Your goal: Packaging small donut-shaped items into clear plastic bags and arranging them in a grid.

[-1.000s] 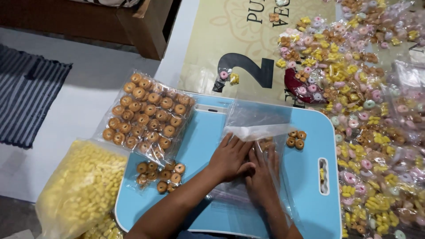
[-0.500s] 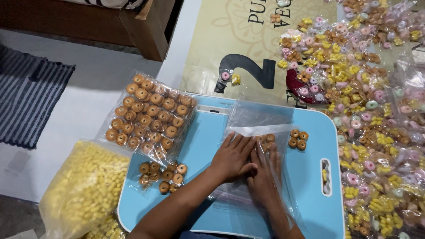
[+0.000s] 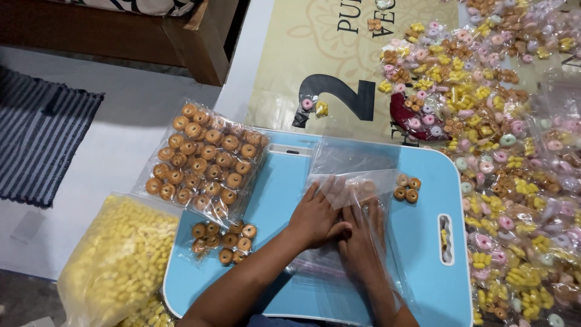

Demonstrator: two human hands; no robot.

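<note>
- Even, soft indoor light; colours read clearly.
- Faint glare on the clear plastic bags [image 3: 357,181] and the blue desk [image 3: 423,266].
- Soft shadow beside the forearms, near edge.
- Far left corner dim.
- Mostly sharp; slight softness at the far right.

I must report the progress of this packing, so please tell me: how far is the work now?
Done: a large heap of small filled packets lies to the right. In hand: the left hand and right hand press on clear bags on the blue tray. Left: a big bag of brown ring snacks, a bag of yellow snacks, and loose rings.
</note>
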